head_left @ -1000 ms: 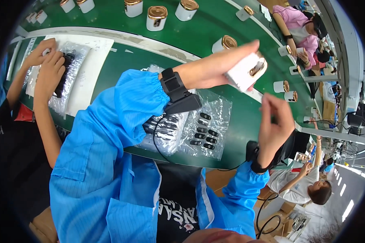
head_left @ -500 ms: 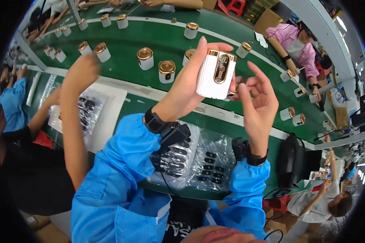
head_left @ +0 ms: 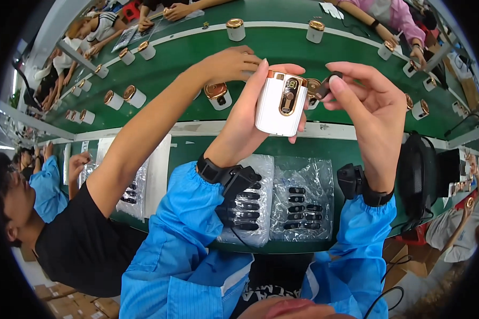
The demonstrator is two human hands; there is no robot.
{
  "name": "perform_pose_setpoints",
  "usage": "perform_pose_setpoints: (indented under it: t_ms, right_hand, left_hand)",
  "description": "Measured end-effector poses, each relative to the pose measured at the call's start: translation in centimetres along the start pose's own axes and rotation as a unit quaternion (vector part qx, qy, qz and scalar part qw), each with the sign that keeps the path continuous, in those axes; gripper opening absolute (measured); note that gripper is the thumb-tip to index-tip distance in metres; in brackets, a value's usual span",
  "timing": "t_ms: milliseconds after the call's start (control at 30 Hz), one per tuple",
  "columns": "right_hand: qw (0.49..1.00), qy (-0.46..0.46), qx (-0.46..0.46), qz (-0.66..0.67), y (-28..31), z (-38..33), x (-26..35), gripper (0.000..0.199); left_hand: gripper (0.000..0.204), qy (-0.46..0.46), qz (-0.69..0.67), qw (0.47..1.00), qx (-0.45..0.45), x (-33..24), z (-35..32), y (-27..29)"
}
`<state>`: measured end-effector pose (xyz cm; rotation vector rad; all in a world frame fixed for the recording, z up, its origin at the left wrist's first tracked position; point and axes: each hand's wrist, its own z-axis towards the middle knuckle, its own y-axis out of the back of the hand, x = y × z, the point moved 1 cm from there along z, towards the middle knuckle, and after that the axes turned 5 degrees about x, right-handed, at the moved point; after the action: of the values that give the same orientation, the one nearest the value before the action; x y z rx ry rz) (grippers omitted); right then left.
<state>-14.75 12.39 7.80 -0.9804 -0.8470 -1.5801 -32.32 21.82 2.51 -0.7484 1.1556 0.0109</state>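
Observation:
My left hand (head_left: pixel 244 119) grips a white ribbed device (head_left: pixel 269 110) with gold trim and a dark oval display panel facing up. Just right of it, my right hand (head_left: pixel 377 106) pinches a small dark oval piece (head_left: pixel 332 85) between thumb and fingers. The piece and the device are apart. Below my hands, several black oval pieces (head_left: pixel 303 217) lie in rows on clear plastic film, and more black pieces (head_left: pixel 246 215) rest on the bubble wrap (head_left: pixel 267 186) beside it.
White devices with gold tops (head_left: pixel 236 30) stand along the green conveyor (head_left: pixel 191 48). A co-worker's arm (head_left: pixel 143 119) reaches across from the left, close to my left hand. A black mesh case (head_left: pixel 418 181) stands at the right. Other people sit along the line.
My right hand has drawn back to the right of the device, and the dark piece now shows in its fingers. The co-worker's arm has stretched across the conveyor. The whole view has shifted.

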Motion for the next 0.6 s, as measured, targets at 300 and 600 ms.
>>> perform_pose_setpoints:
  t_ms: [300,600]
  right_hand:
    - [0.994,0.071,-0.054,-0.059,2.4,-0.3,1.3,0.021]
    - [0.997,0.044,-0.019,-0.062,1.2,-0.9,2.1,0.021]
  left_hand:
    - [0.066,-0.018,-0.039,0.999,-0.011,0.6,-0.2,-0.3]
    - [0.064,-0.032,-0.045,0.998,0.013,0.2,-0.1,-0.2]
